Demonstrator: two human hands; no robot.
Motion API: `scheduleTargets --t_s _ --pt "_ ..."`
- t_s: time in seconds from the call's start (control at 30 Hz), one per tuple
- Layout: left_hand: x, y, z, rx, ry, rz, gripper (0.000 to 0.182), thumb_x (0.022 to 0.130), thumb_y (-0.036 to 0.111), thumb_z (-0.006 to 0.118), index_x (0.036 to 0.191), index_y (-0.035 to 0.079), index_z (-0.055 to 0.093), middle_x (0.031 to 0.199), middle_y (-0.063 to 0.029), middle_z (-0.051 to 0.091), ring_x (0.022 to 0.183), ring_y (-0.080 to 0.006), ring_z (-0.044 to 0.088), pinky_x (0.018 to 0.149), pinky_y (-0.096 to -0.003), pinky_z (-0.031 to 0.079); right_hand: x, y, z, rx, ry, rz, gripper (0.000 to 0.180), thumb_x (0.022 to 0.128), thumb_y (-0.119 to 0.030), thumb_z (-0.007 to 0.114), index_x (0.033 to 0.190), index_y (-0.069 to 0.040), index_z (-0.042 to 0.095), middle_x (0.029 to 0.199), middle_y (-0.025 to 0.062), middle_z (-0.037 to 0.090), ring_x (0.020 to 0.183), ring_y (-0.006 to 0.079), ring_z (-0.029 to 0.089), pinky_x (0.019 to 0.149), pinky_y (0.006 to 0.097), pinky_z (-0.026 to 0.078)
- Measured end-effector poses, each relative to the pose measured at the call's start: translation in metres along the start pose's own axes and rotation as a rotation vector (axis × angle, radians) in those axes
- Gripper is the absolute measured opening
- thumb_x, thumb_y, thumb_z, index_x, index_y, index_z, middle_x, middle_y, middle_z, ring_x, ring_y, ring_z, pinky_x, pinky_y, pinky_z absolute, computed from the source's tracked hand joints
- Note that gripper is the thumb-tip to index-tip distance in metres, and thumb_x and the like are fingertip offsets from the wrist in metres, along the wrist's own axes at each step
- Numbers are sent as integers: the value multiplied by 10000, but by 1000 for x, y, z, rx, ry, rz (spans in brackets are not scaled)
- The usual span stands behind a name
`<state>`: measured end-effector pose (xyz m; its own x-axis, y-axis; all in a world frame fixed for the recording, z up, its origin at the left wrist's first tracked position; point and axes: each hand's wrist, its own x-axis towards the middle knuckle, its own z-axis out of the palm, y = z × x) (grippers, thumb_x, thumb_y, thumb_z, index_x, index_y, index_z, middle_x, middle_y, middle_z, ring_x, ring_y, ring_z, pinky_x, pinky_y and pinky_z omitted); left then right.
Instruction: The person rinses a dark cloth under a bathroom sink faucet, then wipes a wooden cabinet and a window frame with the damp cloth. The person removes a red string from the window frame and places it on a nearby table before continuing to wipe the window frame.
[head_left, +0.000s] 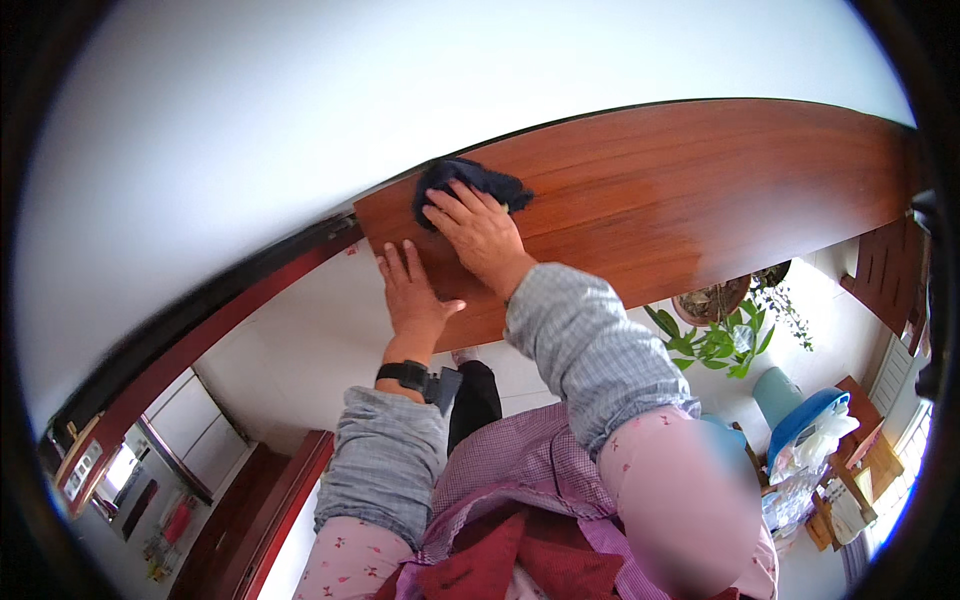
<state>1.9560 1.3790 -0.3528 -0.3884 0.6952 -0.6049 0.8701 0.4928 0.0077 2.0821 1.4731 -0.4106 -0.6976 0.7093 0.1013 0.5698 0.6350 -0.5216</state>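
My right hand (480, 236) presses a dark blue cloth (469, 180) against a reddish-brown wooden tabletop (622, 195), near its left end by the white wall. The fingers lie over the crumpled cloth, and part of it is hidden under them. My left hand (414, 292) rests on the same tabletop close to its left edge, fingers apart, thumb out to the right, with nothing in it. A damp-looking sheen shows on the wood right of the cloth.
Potted green plants (720, 330) stand beyond the tabletop's near edge. Farther right are a blue basin (799, 424) with plastic bags and a wooden chair (889, 277). A red-brown door frame (217, 330) runs along the left, and a white wall (450, 75) rises behind the tabletop.
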Motion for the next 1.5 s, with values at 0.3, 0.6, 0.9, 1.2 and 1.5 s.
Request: scheduleTargets --t_s 0.3,0.6,0.9,1.2,1.5 --pt "3 -4 5 41 -44 -3 1390 613 346 935 1565 101 -49 1615 -245 -30 1492 -441 47 1232 -456 168 -84 230 -136 -444 157 183 500 915 -97 532 1406 -181 485 1448 51 489 1399 300 384 1173 465 285" --pt "3 1 2 -32 -68 -26 1356 636 293 926 1566 88 -40 1619 -231 -78 1500 -421 1 1232 -449 171 -53 188 -83 -828 -4 626 465 997 -233 441 1442 -97 444 1505 116 419 1421 357 323 1167 504 242" --pt "2 -1 2 -6 -49 -6 1341 643 338 916 1573 100 -21 1626 -219 -57 1503 -411 4 1230 -452 174 -68 191 -116 -601 84 282 388 946 -114 480 1325 -128 564 1359 75 552 1292 275 475 1070 456 382" --pt "-5 -2 1 -30 -23 -29 1259 640 385 906 1576 140 99 1640 -159 15 1513 -353 50 1205 -420 265 -68 145 -45 -524 358 578 395 979 -204 498 1366 -140 543 1496 69 453 1433 311 336 1157 506 269" --pt "-49 -75 55 -621 470 -79 725 858 111 697 1473 -1 330 1452 -248 420 1359 -389 396 1146 -446 315 43 -78 48 -259 0 171 477 960 -199 487 1429 -114 491 1539 72 393 1460 298 277 1215 439 172"
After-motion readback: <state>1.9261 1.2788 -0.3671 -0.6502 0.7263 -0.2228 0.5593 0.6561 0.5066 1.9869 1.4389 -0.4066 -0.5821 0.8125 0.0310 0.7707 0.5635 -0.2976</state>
